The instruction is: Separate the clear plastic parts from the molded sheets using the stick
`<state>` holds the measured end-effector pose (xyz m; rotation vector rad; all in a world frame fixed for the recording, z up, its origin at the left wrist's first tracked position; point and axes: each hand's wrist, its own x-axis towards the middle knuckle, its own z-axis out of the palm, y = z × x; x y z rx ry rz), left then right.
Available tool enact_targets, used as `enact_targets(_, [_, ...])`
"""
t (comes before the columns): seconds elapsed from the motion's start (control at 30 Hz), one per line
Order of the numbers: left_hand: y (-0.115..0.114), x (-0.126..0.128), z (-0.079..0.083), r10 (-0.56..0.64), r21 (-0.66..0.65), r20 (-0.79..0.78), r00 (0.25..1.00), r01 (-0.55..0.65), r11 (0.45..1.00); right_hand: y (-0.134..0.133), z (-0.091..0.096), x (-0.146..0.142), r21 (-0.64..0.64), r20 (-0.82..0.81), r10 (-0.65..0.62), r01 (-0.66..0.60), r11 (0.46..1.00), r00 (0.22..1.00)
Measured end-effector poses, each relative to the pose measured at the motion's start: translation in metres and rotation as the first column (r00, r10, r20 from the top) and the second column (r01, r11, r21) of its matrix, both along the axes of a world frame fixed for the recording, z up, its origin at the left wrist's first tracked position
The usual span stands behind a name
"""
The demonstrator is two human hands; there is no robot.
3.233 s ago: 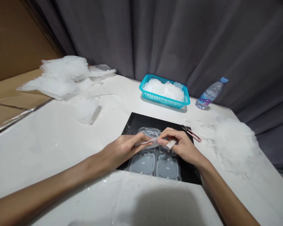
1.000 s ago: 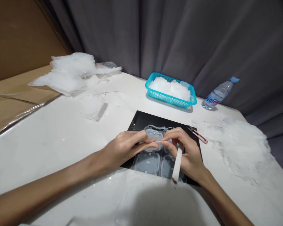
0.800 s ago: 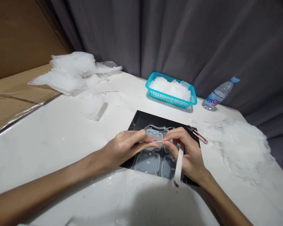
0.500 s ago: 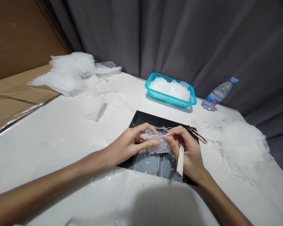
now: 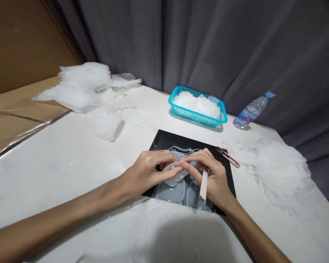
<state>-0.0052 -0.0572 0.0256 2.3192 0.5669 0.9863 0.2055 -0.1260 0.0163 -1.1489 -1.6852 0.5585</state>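
Between thumb and fingers, my left hand [image 5: 150, 171] grips a small translucent white plastic or silicone piece [image 5: 175, 179]. My right hand [image 5: 212, 175] has thumb and forefinger pinched at that piece's right edge, touching the left fingertips. A flat white stick-like tool [image 5: 203, 188] with a reddish end is tucked in the right hand and points down; its other end is hidden. Below both hands lies a clear molded sheet [image 5: 170, 191] with rounded-square sections, on a black mat [image 5: 164, 137]. Pink-handled thread snips [image 5: 231, 159] rest at the mat's right edge.
A turquoise basket [image 5: 197, 117] holding white translucent pieces stands at the back, with a water bottle [image 5: 248, 113] to its right. A pile of clear scraps [image 5: 282, 175] lies at right. Stacked translucent sheets [image 5: 82, 87] sit at back left beside cardboard [image 5: 22, 95].
My right hand has shifted slightly left, bringing the fingertips of both hands together. The translucent piece has tilted and moved a little left and down.
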Motion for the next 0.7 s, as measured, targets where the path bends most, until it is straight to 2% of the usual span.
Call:
enact_targets(0.17, [-0.001,-0.003,-0.001,0.005,0.176,0.023,1.0,-0.009,0.984,0.0,0.001,-0.002,-0.009,-0.019,-0.024,0.024,1.0,1.0])
enact_targets(0.27, [0.0,-0.005,-0.001,0.0,0.228,0.031,1.0,-0.007,0.974,0.0,-0.001,0.0,-0.034,-0.014,-0.028,0.027,0.999,1.0])
enact_targets(0.37, [0.001,-0.007,-0.001,-0.002,0.185,0.018,1.0,-0.001,0.983,0.0,-0.006,0.001,-0.065,-0.033,-0.061,0.059,0.996,0.998])
enact_targets(0.47, [0.003,-0.007,0.001,0.013,0.051,-0.009,1.0,-0.013,0.999,0.001,-0.013,0.004,-0.15,-0.133,-0.121,0.101,0.984,0.984])
enact_targets(0.53, [0.005,-0.007,0.002,0.03,-0.008,-0.012,0.999,-0.03,1.0,0.001,-0.016,0.005,-0.202,-0.199,-0.107,0.066,0.977,0.974])
enact_targets(0.63, [0.007,-0.007,0.003,0.039,-0.007,0.002,0.999,-0.039,0.999,-0.001,-0.015,0.004,-0.178,-0.239,-0.032,-0.012,0.984,0.971])
enact_targets(0.7, [0.006,-0.006,0.001,0.022,0.012,0.011,1.0,-0.022,1.0,-0.001,-0.012,0.0,-0.125,-0.216,-0.025,-0.003,0.992,0.976])
